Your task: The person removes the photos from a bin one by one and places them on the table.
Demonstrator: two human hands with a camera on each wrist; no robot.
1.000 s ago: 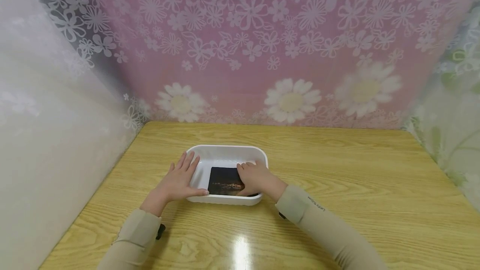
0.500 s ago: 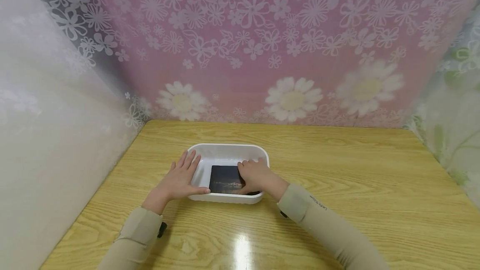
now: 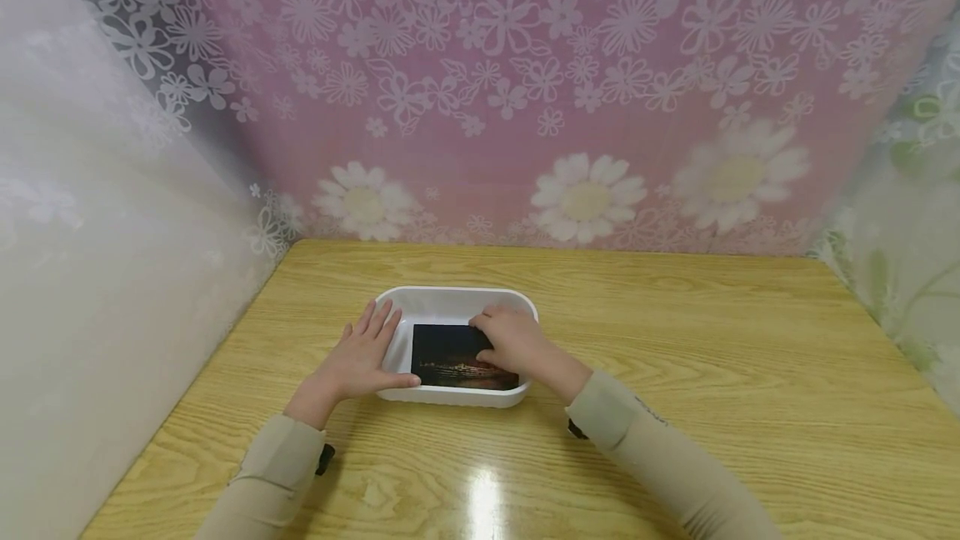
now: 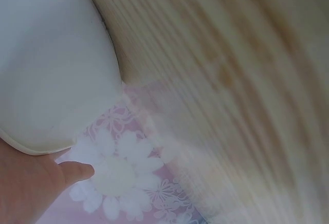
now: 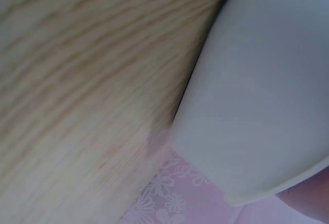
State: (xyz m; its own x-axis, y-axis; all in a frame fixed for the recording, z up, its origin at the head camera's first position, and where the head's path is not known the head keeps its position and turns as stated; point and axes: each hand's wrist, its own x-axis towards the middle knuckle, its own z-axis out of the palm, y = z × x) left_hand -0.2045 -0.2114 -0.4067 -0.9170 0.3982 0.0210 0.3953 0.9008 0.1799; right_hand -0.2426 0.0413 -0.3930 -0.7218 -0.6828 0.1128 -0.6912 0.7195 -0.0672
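Note:
A white tray (image 3: 390, 397) with rounded corners stands on the table. In it is a dark, glossy picture card (image 3: 444, 357) with a night view of lights over water. My left hand (image 3: 360, 361) rests on the tray's left end, its fingers spread over the rim and its thumb along the near edge. My right hand (image 3: 513, 342) reaches over the tray's right end and pinches the card, fingertips at the far edge and thumb on its face. The palm hides the card's far right corner. Each wrist view shows mainly the tray's outer wall (image 4: 46, 64).
The tray stands on a wood-grain table (image 3: 675, 357), left of its middle. A pink flowered backdrop (image 3: 480, 148) rises behind the table. Pale patterned sheets flank it left (image 3: 112, 273) and right (image 3: 900, 273).
My right hand has shifted its thumb from the card's near edge onto its face. The card shows larger, its far edge higher and farther left, and its glare is gone. My left hand stays put.

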